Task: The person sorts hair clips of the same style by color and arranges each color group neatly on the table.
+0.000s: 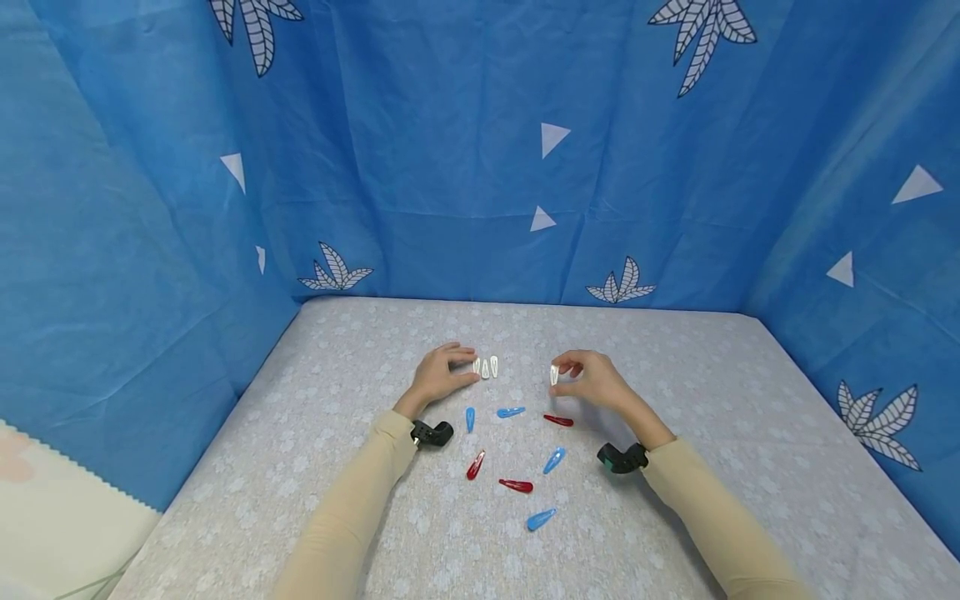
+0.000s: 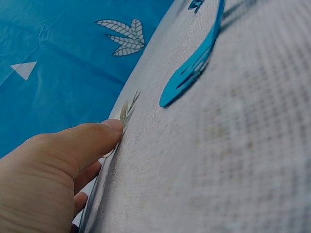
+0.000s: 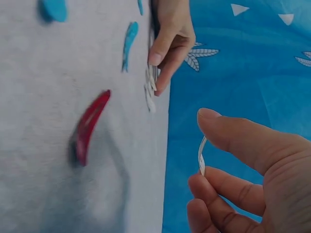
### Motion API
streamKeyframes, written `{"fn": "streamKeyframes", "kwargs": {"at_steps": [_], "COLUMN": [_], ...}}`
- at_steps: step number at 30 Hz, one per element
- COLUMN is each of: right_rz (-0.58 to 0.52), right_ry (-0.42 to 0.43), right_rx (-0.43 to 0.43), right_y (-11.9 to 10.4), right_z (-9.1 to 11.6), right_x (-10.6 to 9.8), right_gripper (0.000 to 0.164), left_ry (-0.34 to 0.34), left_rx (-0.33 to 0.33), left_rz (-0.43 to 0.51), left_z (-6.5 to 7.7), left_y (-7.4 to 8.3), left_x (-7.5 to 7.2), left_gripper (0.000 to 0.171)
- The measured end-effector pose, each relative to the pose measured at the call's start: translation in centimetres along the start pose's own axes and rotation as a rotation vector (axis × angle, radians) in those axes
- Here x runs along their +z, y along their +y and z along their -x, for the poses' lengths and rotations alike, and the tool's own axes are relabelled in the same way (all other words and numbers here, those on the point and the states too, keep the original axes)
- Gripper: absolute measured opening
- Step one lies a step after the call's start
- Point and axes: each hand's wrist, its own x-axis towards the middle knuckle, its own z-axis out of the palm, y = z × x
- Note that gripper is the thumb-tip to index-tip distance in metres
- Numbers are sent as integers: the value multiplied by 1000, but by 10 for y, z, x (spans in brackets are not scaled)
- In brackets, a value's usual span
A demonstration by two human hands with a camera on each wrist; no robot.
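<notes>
In the head view my left hand is at the left end of a short row of white snap hair clips. Its thumb and fingertips pinch the leftmost white clip at its two ends, low at the tabletop. Beside that lie two more white clips, a middle one and a right one. My right hand, off to the right, holds another white hair clip by its ends between thumb and fingertip, raised above the cloth.
Nearer me lie scattered blue hair clips, one close to my left wrist and another nearest. Among them are red clips, including one below my right hand. A patterned grey cloth covers the table; a blue curtain surrounds it.
</notes>
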Motion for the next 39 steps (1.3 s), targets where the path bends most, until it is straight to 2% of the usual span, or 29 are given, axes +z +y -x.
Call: {"fn": "streamKeyframes", "kwargs": {"at_steps": [19,29,39], "right_rz": [-43,-68,-43], "right_ry": [-60,-116,-138], "right_rx": [-33,16,45], "right_y": [-25,-21,-14], "right_z": [-58,-79,-88], "right_x": [19,40,53], "right_gripper": [49,48,47], "left_ry": [7,9,16], "left_rx": [6,5,1], "left_rz": [13,21,21], "left_z": [1,0,1], "left_y": [1,2,2], "left_x": [-1,0,-1], "left_gripper": [44,43,42]}}
